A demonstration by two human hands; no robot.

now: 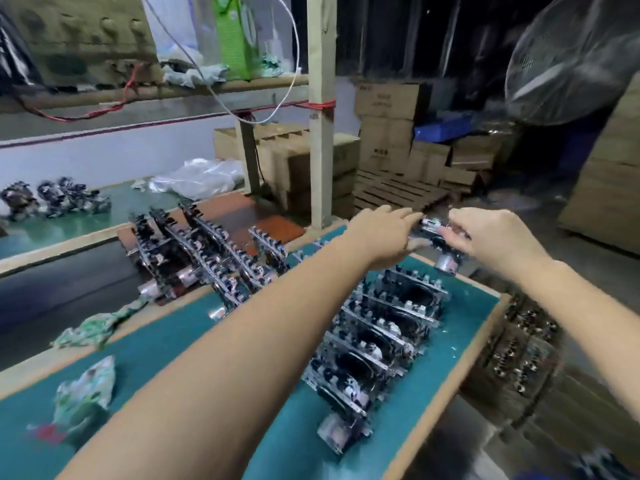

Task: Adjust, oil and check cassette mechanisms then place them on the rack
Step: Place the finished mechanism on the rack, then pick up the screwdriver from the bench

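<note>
Beyond the green table (467, 327), one cassette mechanism (437, 242) is gripped by the left hand (384, 233) and right hand (491, 237); a row of mechanisms (377, 337) is crowded below

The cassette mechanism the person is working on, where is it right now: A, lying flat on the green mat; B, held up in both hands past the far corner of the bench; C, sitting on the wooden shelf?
B: the left hand and right hand hold the cassette mechanism between them, above the row of mechanisms.
</note>
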